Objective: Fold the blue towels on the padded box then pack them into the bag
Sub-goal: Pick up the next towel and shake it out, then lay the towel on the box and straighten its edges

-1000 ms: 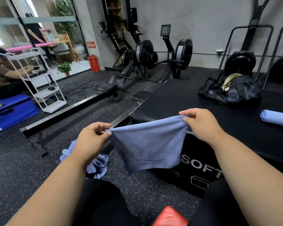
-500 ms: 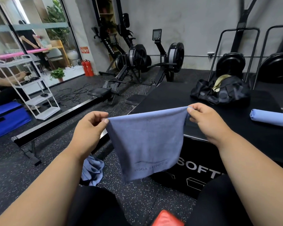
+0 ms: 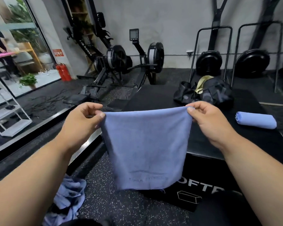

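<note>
A blue towel (image 3: 145,147) hangs flat in the air in front of me, stretched by its two top corners. My left hand (image 3: 82,121) pinches the left corner and my right hand (image 3: 207,121) pinches the right one. Behind it stands the black padded box (image 3: 153,97), its near left corner hidden by the cloth. A rolled blue towel (image 3: 256,120) lies on the box's right side. The dark duffel bag (image 3: 206,93) sits open at the box's far edge. A crumpled pile of blue towels (image 3: 69,198) lies on the floor at my lower left.
Rowing machines (image 3: 121,62) stand behind the box against the wall, with a long rail (image 3: 44,126) running along the floor at left. A white shelf cart (image 3: 8,115) is at far left. Black wheeled equipment with metal frames (image 3: 209,62) stands behind the bag. A person stands beyond the glass.
Both hands have drawn apart and lifted, so the towel now hangs taut and flat instead of sagging. The view has swung right toward the box.
</note>
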{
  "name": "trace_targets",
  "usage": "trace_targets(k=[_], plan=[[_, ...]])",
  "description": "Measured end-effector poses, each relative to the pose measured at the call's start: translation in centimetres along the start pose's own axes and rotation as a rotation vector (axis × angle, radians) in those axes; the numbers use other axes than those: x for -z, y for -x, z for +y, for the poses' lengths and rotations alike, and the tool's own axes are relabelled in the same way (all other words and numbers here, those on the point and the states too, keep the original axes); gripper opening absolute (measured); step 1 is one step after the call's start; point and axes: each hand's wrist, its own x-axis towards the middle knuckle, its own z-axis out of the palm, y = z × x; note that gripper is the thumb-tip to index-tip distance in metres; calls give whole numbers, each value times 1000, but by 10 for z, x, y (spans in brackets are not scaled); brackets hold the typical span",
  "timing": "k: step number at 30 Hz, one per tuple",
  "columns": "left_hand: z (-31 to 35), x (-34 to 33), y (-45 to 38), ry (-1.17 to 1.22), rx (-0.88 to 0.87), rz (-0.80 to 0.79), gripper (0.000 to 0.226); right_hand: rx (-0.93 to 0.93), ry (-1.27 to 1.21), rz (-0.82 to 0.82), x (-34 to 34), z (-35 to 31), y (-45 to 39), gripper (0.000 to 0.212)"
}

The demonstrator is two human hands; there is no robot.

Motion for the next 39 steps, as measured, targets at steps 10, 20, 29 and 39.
trace_targets(k=[10, 20, 29, 39], plan=[[-45, -79, -241, -116, 96, 161, 41, -143, 210, 57, -24, 50, -224, 49], [-186, -100, -99, -332, 301, -98, 21, -155, 647, -166, -29, 158, -105, 28], [-218, -118, -27, -125, 457, 9, 30, -115, 751, -145, -14, 191, -21, 39], [-245, -137, -38, 156, 519, 55, 53, -6, 820, -117, -16, 201, -21, 12]])
